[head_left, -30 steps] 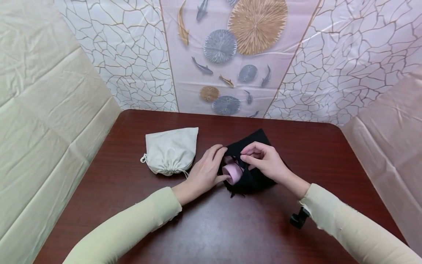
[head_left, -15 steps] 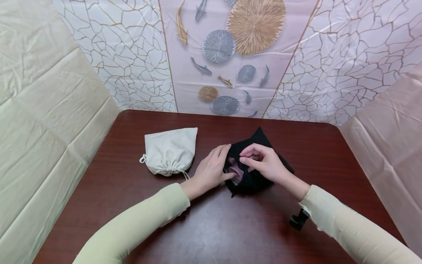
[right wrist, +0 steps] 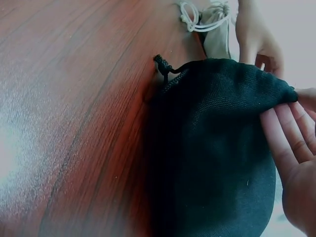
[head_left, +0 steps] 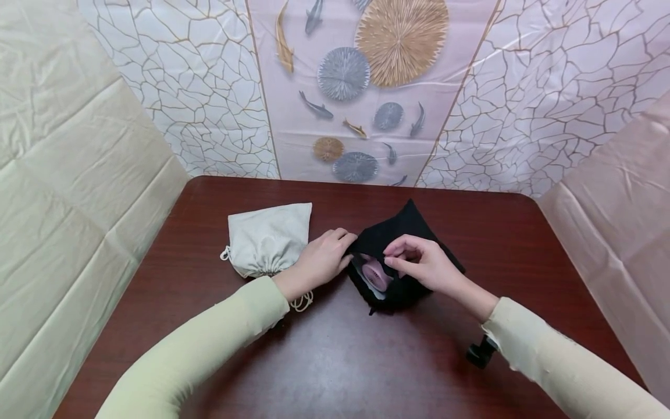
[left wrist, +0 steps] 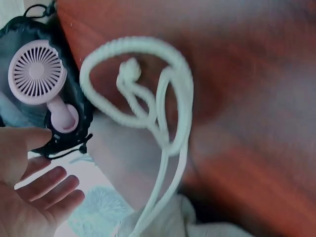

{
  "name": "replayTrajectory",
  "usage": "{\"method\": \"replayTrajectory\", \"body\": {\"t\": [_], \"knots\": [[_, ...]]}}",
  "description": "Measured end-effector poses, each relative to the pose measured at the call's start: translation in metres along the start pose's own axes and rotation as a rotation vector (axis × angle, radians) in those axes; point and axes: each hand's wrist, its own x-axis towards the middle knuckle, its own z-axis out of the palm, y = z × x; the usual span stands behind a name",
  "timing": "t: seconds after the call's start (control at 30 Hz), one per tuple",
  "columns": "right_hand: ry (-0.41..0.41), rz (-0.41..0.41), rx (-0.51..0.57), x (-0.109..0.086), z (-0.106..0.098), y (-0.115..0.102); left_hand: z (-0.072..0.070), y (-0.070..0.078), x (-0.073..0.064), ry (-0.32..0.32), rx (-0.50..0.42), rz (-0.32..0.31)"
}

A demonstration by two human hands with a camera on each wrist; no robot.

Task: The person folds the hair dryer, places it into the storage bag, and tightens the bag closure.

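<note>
A black drawstring bag (head_left: pixel 387 238) lies on the table with its mouth held open toward the left. Inside the mouth sits a pink handheld fan (left wrist: pixel 37 72), its round grille facing out in the left wrist view. My right hand (head_left: pixel 421 262) pinches the upper rim of the bag between thumb and fingers, with the other fingers under the cloth in the right wrist view. At the mouth's left edge, my left hand (head_left: pixel 321 256) pinches the rim with thumb and forefinger, its other fingers loose.
A cream drawstring bag (head_left: pixel 269 238) lies left of the black bag, partly behind the left wrist. Its looped white cord (left wrist: pixel 185 98) sticks out below that wrist. The brown table (head_left: pixel 335 361) ends at patterned cloth walls (head_left: pixel 209 99).
My left thumb has come out of the bag's mouth, and the hand has drawn back to the left edge. The fan has gone deeper inside. The right hand keeps its hold.
</note>
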Motion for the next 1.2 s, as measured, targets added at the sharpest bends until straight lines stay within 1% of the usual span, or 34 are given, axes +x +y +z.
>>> {"method": "replayTrajectory", "body": {"t": [0.1, 0.23, 0.33, 0.43, 0.47, 0.53, 0.6, 0.67, 0.73, 0.8, 1.0, 1.2], "knots": [[-0.015, -0.044, -0.054, -0.001, 0.001, -0.002, -0.003, -0.003, 0.002, -0.005, 0.029, 0.022], [-0.030, -0.124, -0.171, -0.008, 0.000, -0.009, -0.006, -0.005, 0.006, -0.031, 0.062, 0.037], [-0.048, -0.217, -0.277, -0.017, 0.001, -0.013, -0.007, -0.007, 0.008, -0.050, 0.086, 0.042], [-0.067, -0.325, -0.402, -0.029, 0.003, -0.013, -0.007, -0.011, 0.009, -0.051, 0.102, 0.047], [-0.070, -0.351, -0.446, -0.033, 0.003, -0.012, -0.008, -0.012, 0.009, -0.047, 0.101, 0.048], [-0.075, -0.376, -0.527, -0.040, 0.004, -0.012, -0.009, -0.013, 0.009, -0.037, 0.101, 0.056], [-0.084, -0.365, -0.609, -0.047, 0.005, -0.011, -0.010, -0.015, 0.010, -0.021, 0.103, 0.066], [-0.103, -0.333, -0.684, -0.054, 0.006, -0.010, -0.010, -0.017, 0.010, -0.004, 0.101, 0.079], [-0.129, -0.300, -0.742, -0.060, 0.007, -0.008, -0.011, -0.018, 0.010, 0.006, 0.104, 0.093], [-0.148, -0.280, -0.781, -0.065, 0.009, -0.006, -0.012, -0.019, 0.009, 0.001, 0.112, 0.105], [-0.176, -0.269, -0.799, -0.074, 0.010, 0.003, -0.016, -0.017, -0.001, -0.049, 0.131, 0.118], [-0.183, -0.249, -0.809, -0.072, 0.004, 0.013, -0.017, -0.007, -0.010, -0.061, 0.103, 0.147]]}}
